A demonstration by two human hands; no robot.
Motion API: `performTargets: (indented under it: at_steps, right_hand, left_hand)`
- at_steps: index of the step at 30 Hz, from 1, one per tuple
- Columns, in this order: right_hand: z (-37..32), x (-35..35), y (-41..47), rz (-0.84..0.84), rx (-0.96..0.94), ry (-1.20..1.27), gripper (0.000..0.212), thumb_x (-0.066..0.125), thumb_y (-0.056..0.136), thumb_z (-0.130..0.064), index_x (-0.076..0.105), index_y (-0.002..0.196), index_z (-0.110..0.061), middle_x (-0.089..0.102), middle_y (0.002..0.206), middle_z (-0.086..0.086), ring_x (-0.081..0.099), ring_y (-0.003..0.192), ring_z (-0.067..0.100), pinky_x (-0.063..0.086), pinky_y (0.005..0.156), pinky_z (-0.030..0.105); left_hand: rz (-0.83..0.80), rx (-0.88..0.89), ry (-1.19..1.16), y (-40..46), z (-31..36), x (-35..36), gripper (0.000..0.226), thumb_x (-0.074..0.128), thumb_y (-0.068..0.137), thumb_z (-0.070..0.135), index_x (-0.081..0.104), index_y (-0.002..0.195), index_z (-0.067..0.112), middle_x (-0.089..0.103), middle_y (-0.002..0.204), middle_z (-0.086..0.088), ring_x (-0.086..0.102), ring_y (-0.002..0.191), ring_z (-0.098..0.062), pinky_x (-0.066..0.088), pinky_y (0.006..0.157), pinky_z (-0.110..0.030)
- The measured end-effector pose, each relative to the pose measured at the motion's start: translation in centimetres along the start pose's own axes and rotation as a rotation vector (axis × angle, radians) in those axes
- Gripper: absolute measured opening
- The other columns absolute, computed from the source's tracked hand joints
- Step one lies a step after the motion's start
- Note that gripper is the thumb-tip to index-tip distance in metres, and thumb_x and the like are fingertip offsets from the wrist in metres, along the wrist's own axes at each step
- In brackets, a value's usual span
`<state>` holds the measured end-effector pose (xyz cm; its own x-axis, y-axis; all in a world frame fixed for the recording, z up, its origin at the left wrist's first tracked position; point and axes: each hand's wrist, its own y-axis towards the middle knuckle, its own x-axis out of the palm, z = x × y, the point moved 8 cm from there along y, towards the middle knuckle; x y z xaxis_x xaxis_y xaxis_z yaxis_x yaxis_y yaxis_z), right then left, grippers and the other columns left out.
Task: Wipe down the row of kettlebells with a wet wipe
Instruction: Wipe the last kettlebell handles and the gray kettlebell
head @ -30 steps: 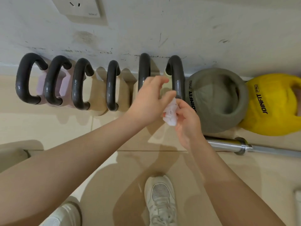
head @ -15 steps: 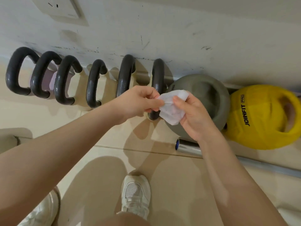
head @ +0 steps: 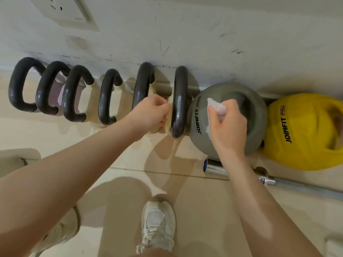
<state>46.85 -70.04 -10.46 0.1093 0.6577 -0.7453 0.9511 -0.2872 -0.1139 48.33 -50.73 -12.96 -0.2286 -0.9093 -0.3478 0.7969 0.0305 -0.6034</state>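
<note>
We count six black-handled kettlebells [head: 179,101], two soft ones; our right hand [head: 229,127] pinches one wipe [head: 216,108], our left hand [head: 151,113] curls on the sixth.

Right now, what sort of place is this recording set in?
Probably a gym or home workout corner: a row of kettlebells along the wall, a grey JOINFIT soft kettlebell, and a steel barbell on the tiled floor.
</note>
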Motion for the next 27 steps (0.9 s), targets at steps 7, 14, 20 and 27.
performTargets:
  at_steps: [7, 14, 20, 27]
  right_hand:
    - [-3.2, 5.4, -2.9, -0.321, 0.222, 0.574, 0.034, 0.036, 0.097, -0.042, 0.062, 0.089, -0.021, 0.055, 0.072, -0.018, 0.054, 0.069, -0.008, 0.037, 0.061, 0.012]
    - [-1.4, 6.5, -2.5, -0.218, 0.196, 0.756, 0.029, 0.045, 0.096, -0.019, 0.051, 0.118, -0.036, 0.058, 0.124, -0.011, 0.056, 0.103, 0.008, 0.047, 0.091, 0.028]
    - [-2.0, 7.7, 1.0, 0.004, 0.194, 0.448, 0.024, 0.045, 0.095, -0.02, 0.055, 0.115, -0.012, 0.058, 0.102, -0.003, 0.056, 0.097, 0.014, 0.046, 0.084, 0.026]
    - [-2.2, 9.7, -0.7, -0.255, 0.284, 0.383, 0.03, 0.027, 0.101, -0.029, 0.043, 0.119, -0.01, 0.049, 0.087, -0.007, 0.048, 0.083, 0.012, 0.035, 0.068, 0.024]
  left_hand:
    - [-0.085, -0.107, -0.052, 1.8, -0.2, 1.1, 0.018, 0.045, 0.097, 0.028, 0.059, 0.101, 0.02, 0.067, 0.099, -0.006, 0.067, 0.091, -0.022, 0.055, 0.076, -0.027]
    - [-0.203, -0.248, -0.248, 2.6, -1.4, 0.9, 0.031, 0.041, 0.097, 0.038, 0.06, 0.087, 0.017, 0.068, 0.108, -0.01, 0.065, 0.101, -0.028, 0.055, 0.083, -0.032]
    - [-0.181, -0.239, -0.225, 3.2, -1.8, 0.7, 0.049, 0.035, 0.094, 0.054, 0.065, 0.088, 0.017, 0.071, 0.101, -0.011, 0.067, 0.099, -0.028, 0.053, 0.092, -0.038]
    - [-0.251, -0.226, -0.299, 3.4, -1.9, 1.6, 0.06, 0.026, 0.095, 0.055, 0.065, 0.091, 0.01, 0.066, 0.088, -0.01, 0.056, 0.074, -0.019, 0.049, 0.073, -0.03]
